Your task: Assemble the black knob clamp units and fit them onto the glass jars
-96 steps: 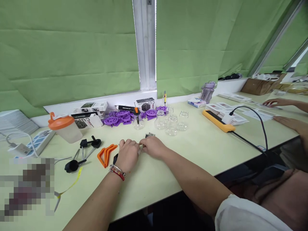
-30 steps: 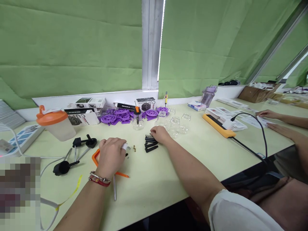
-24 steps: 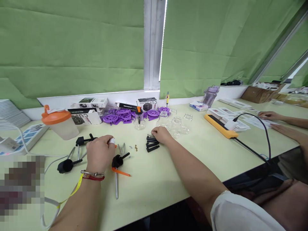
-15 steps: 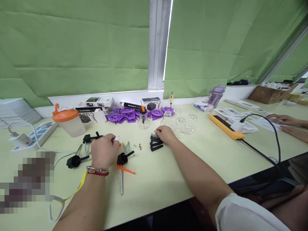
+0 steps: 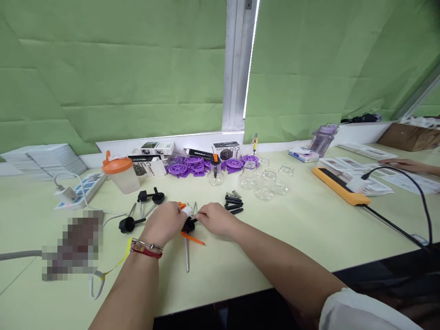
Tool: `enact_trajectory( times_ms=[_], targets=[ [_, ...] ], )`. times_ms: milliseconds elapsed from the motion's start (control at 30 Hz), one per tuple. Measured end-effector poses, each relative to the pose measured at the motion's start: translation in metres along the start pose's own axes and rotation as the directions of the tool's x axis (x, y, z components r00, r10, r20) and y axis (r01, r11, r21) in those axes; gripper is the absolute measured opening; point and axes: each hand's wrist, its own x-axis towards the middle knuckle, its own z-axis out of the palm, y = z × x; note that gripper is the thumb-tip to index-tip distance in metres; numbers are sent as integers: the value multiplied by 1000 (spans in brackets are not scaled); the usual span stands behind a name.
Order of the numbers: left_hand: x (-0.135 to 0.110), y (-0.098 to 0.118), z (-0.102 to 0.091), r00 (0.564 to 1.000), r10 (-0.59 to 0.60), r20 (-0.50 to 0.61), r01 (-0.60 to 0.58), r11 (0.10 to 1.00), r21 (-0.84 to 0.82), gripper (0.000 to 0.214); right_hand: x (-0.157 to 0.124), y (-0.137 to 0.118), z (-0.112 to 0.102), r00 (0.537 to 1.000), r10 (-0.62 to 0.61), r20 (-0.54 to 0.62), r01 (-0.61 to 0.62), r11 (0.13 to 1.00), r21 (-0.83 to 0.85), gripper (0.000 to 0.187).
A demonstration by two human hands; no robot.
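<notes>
My left hand (image 5: 167, 223) is closed, its fingers curled beside a black plastic holder (image 5: 189, 225). A white cover (image 5: 186, 210) wraps one fingertip, and a small orange piece (image 5: 181, 205) shows just behind it. My right hand (image 5: 216, 219) has its fingers pinched at the holder's short handle; what they hold is too small to make out. From the holder, an orange strip (image 5: 194, 239) and a metal rod (image 5: 187, 256) extend over the table. Black tubes (image 5: 234, 206) and small springs (image 5: 235, 194) lie right of my right hand.
More black holders with rods (image 5: 128, 224) lie to the left. Behind stand an orange-lidded cup (image 5: 121, 172), purple plastic parts (image 5: 190, 166) and clear glass jars (image 5: 264, 187). An orange power strip (image 5: 340, 185) lies at right, near another person's hand (image 5: 405, 165).
My right hand has left the springs and black tubes and moved left to the black holder. My left hand has moved right, close to the holder. The view has shifted slightly left.
</notes>
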Motion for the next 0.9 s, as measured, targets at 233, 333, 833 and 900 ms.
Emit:
enact_trajectory(
  times_ms=[233, 333, 833, 900],
  targets=[
    [-32, 2, 36, 998, 48, -43, -46, 998, 53, 17, -9, 6, 10, 971, 214, 110, -239, 915, 326, 12],
    [-36, -3, 41, 994, 80, -74, -77, 996, 41, 9, -17, -1, 14, 936, 285, 208, -352, 800, 486, 5],
    [-44, -23, 36, 945, 327, -19, -308, 867, -392, 24, -37, -17, 30, 864, 384, 327, -487, 465, 740, 19],
    [-44, -25, 36, 939, 343, -3, -309, 841, -445, 28, -36, -12, 22, 883, 325, 339, -467, 536, 703, 10]
  ],
)
